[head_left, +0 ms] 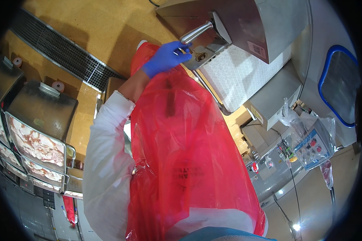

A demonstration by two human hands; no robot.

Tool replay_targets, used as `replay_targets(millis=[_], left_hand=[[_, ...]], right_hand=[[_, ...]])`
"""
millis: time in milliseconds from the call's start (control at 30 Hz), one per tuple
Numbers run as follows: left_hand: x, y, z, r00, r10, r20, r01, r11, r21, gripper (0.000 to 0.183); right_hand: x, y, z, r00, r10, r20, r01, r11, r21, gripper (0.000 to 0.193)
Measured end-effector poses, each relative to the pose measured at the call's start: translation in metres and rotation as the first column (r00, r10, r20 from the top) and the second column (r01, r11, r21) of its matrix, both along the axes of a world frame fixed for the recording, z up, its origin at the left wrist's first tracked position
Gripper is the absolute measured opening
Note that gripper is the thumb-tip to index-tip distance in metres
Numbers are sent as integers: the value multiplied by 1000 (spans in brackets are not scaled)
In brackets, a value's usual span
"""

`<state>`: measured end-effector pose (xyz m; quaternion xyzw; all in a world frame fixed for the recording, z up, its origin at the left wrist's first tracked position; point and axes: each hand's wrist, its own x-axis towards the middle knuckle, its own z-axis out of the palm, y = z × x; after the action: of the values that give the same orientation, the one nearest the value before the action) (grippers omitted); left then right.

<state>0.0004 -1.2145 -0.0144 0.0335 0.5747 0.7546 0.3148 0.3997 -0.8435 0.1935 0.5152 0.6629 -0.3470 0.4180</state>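
My left hand point(168, 59), in a blue glove, reaches out past the front of my red plastic apron point(177, 140). Its fingers are partly bent and spread apart, with nothing visible between them. Just beyond the fingertips is the end of a shiny metal handle point(197, 33), fixed to a stainless steel machine point(237, 24). Whether the fingers touch this handle I cannot tell. Below it lies a metal plate with a round fitting point(201, 56), next to a white, bumpy-textured surface point(241, 74). My right hand is out of view.
Steel tubs point(42, 108) of pale pink meat stand at the left. A drain grate point(64, 48) crosses the yellow-brown floor point(108, 24). Right of me are a plastic-wrapped control box point(313, 142) with red buttons and a blue-rimmed panel point(340, 86). Cables hang at the lower right.
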Motion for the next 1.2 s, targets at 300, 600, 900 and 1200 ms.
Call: replay_targets(millis=[300, 600, 900, 1200], left_hand=[[-28, 0, 62, 989, 105, -105, -122, 978, -170, 40], [-29, 7, 72, 999, 35, -36, -43, 964, -262, 36], [-40, 7, 94, 992, -60, -114, 12, 925, -380, 29], [-42, 10, 109, 989, -148, -25, 110, 828, -549, 31]], right_hand=[[-1, -2, -12, 999, 9, -31, -11, 999, -40, 44], [26, 12, -79, 964, 128, -235, -84, 978, 189, 43], [-75, -5, -105, 730, 404, -551, 67, 759, 647, 16], [-96, 5, -114, 641, 429, -637, 216, 695, 686, 19]])
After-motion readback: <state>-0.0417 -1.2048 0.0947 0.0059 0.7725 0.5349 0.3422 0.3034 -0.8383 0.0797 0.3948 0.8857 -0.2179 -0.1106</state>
